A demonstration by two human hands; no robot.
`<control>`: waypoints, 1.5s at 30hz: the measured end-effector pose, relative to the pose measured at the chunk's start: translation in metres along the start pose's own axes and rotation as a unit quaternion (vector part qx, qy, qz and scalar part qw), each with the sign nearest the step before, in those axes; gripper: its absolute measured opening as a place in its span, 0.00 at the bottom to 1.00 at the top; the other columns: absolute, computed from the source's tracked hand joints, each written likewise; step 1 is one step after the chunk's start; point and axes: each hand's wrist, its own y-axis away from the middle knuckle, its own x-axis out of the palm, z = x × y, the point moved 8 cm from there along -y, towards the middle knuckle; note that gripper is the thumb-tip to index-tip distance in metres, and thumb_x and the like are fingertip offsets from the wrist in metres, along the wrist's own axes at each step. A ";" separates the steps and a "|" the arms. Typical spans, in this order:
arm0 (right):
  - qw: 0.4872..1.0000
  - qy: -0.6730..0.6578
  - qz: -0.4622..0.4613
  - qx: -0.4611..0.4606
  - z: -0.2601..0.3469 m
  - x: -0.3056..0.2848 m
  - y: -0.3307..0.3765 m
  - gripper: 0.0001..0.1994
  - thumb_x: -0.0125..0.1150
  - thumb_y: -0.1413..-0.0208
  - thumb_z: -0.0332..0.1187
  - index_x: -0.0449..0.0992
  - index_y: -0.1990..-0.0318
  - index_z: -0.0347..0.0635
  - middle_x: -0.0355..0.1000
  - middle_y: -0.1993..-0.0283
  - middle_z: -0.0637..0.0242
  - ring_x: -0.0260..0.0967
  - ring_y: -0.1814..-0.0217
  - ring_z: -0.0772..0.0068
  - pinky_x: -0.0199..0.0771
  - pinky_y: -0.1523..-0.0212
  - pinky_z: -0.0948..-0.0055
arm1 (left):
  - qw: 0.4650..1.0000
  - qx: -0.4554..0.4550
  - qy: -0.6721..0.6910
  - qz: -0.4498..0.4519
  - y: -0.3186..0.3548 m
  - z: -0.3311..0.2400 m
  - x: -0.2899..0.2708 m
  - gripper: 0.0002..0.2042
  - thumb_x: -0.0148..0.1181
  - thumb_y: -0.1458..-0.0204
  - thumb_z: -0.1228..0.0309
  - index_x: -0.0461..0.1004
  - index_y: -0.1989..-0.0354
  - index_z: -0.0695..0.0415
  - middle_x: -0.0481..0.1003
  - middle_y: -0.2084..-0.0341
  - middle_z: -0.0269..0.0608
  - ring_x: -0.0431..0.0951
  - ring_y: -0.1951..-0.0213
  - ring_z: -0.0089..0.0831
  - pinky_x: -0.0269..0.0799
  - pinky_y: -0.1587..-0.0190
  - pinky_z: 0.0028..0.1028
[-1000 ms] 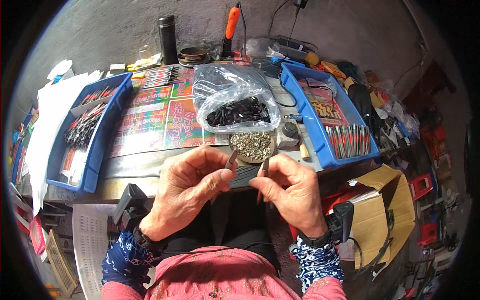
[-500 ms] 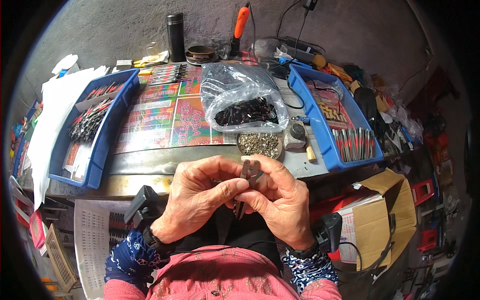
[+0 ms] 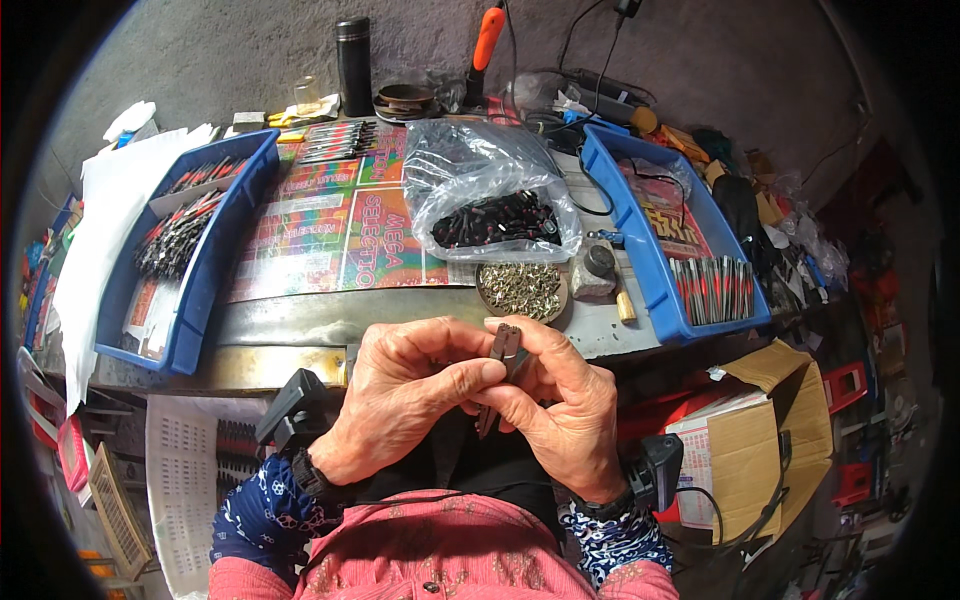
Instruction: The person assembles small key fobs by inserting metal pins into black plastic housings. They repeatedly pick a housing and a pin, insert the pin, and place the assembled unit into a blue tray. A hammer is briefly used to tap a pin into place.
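Both hands have closed together since a second ago, when they worked apart at the bench edge just below the dish of metal parts; they now meet low at centre frame. Left hand [image 3: 400,400] and right hand [image 3: 555,410] each have fingers curled tight around one small dark tool [image 3: 503,362], thumbs pressed against it. Its long axis runs near vertical, tilted slightly, the upper end toward the bench, the lower end hidden between the palms.

Just beyond, a round dish [image 3: 520,290] holds small brass-coloured metal parts. Behind it a clear plastic bag [image 3: 490,185] holds dark red-tipped pieces. At right, a blue tray [image 3: 640,235] contains a row of red-and-black handled pieces. At left, a second blue tray [image 3: 205,270] holds similar pieces in loose heaps. A black flask [image 3: 354,52] stands at the far edge.
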 end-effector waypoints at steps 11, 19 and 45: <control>1.000 -0.024 0.012 0.001 0.004 -0.006 -0.015 0.25 0.66 0.45 0.23 0.69 0.39 0.36 0.77 0.58 0.68 0.75 0.65 0.81 0.71 0.73 0.85 | 1.000 0.024 -0.015 0.002 -0.014 -0.016 0.005 0.09 0.64 0.44 0.75 0.78 0.59 0.68 0.79 0.70 0.39 0.77 0.69 0.20 0.76 0.66 0.20; 0.999 -0.028 -0.011 -0.020 0.030 -0.022 -0.056 0.23 0.67 0.44 0.26 0.71 0.40 0.39 0.76 0.71 0.73 0.70 0.71 0.89 0.68 0.75 0.86 | 0.994 0.085 -0.046 0.039 -0.049 -0.063 0.014 0.09 0.66 0.46 0.72 0.78 0.60 0.64 0.79 0.70 0.36 0.78 0.70 0.21 0.76 0.67 0.23; 0.999 -0.035 -0.015 -0.031 0.032 -0.020 -0.072 0.23 0.68 0.45 0.27 0.71 0.41 0.37 0.76 0.73 0.73 0.69 0.74 0.90 0.65 0.79 0.86 | 0.993 0.101 -0.038 0.042 -0.060 -0.070 0.008 0.08 0.66 0.46 0.73 0.77 0.60 0.63 0.79 0.71 0.36 0.80 0.71 0.23 0.78 0.68 0.23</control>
